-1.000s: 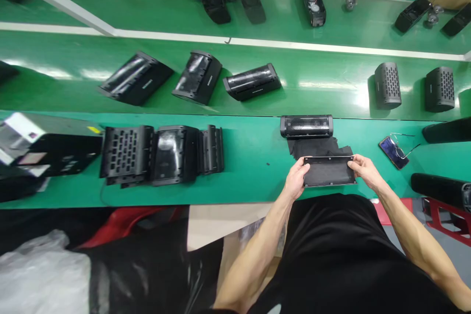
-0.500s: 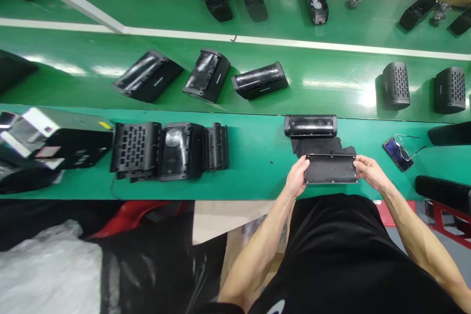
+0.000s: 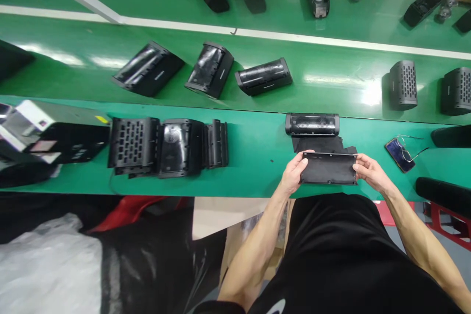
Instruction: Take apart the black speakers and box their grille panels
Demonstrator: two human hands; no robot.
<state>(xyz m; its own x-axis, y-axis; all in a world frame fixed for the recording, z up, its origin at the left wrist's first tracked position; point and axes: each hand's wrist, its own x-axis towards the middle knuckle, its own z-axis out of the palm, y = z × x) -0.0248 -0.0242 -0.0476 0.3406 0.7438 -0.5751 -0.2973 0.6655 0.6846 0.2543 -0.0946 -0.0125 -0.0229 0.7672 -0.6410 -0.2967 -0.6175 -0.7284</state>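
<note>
Between my two hands is a black rectangular panel [image 3: 328, 169] with small tabs along its long edges, held level above the near edge of the bench. My left hand [image 3: 294, 172] grips its left end, the thumb on top. At the right end, my right hand [image 3: 369, 172] pinches the panel between thumb and fingers. Just beyond it lie dark sheets of thin material [image 3: 319, 144], partly covered by the panel. Past those sheets a black speaker housing [image 3: 312, 124] with a perforated front lies on its side.
Black perforated covers [image 3: 133, 144] and housings stand stacked to the left, beside a white and black machine [image 3: 62, 130]. A phone [image 3: 399, 155] with glasses [image 3: 407, 153] lies to the right. Several speakers [image 3: 264, 76] rest on the green surface behind.
The panel has tilted slightly and shifted a little left in my hands. My left fingers now show above its edge. The whole view has shifted slightly.
</note>
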